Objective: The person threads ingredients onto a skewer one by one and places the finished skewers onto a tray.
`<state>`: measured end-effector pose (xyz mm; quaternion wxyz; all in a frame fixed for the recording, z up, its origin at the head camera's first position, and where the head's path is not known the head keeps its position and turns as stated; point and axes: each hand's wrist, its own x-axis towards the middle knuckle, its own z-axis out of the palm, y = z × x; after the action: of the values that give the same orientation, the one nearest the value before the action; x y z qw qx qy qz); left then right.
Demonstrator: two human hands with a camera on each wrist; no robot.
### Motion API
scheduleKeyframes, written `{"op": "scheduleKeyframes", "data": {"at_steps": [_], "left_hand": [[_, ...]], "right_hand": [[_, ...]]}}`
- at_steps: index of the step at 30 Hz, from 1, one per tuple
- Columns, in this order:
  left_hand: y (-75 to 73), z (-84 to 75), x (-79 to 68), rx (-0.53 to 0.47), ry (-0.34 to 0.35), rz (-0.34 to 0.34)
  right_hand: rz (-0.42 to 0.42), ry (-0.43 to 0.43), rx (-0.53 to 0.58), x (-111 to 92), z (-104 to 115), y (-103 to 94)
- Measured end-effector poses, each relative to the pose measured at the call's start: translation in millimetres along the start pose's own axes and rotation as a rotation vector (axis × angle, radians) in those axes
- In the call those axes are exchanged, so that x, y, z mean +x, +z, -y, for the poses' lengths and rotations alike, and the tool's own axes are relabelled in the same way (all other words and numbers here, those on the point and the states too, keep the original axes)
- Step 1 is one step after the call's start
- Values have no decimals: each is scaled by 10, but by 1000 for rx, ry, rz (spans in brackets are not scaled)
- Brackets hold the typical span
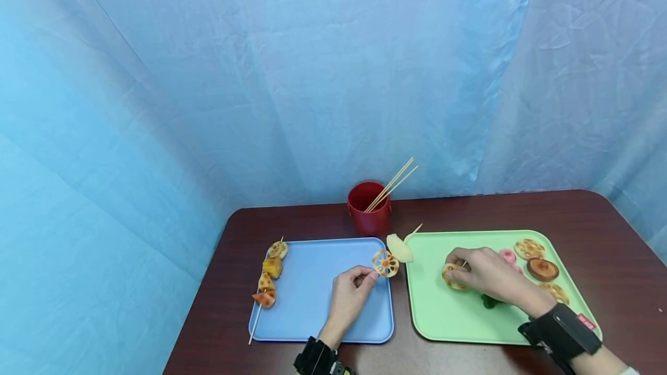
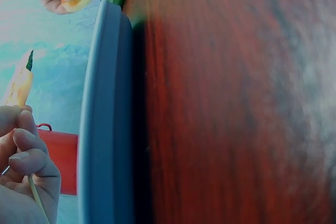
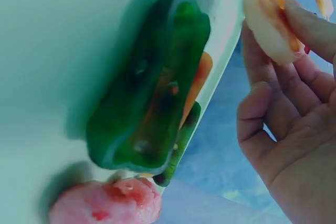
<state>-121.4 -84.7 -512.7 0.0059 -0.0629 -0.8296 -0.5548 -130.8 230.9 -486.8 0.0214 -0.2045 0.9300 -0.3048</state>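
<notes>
My left hand pinches a thin wooden skewer above the right side of the blue tray. On that skewer are a lotus root slice, close to the fingertips, and a pale yellowish slice farther up; its bare tip points up and right. Over the left part of the green tray, my right hand holds a round lotus root slice between thumb and fingers. Beneath that hand lies a green pepper piece, with a pink piece beside it.
A finished-looking skewer of food pieces lies across the blue tray's left edge. Behind the trays stands a red cup holding several bare sticks. Lotus slices, a mushroom and pink rings lie on the green tray's right side.
</notes>
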Motion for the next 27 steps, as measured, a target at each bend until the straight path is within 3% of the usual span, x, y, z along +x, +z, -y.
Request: {"op": "scheduleKeyframes", "data": {"at_steps": [27], "left_hand": [[45, 15, -8, -2, 2, 27]], "right_hand": [[-274, 135, 177, 216, 68, -119]]}}
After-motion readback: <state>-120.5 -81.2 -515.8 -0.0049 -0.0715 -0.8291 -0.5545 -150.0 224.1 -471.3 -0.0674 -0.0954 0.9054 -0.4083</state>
